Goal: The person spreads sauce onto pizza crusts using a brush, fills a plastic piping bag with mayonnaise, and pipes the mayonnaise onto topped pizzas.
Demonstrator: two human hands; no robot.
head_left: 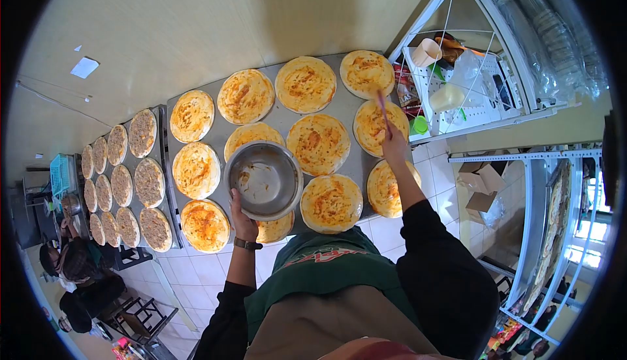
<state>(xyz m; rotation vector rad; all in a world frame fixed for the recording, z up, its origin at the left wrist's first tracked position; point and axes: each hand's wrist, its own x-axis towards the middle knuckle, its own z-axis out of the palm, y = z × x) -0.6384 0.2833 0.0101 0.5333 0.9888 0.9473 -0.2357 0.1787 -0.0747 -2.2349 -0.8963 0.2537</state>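
Observation:
My left hand [241, 221], with a watch on its wrist, grips the lower left rim of a steel bowl [263, 180]. A little orange residue clings to the inside of the bowl. In my right hand [394, 148] is a thin purple-handled brush [383, 109], its head blurred between the top right flatbread [367, 73] and the flatbread below it [375, 128]. Several round flatbreads smeared with orange sauce lie in rows on a metal table [258, 122]. The bowl partly covers two of them.
A second table at left carries several rounds with a brown topping [149, 182]. Beside the right end stands a white shelf [450, 122] with a cup [426, 52] and bags. Cardboard boxes [482, 190] sit near a metal rack [529, 229]. Another person [75, 262] works at far left.

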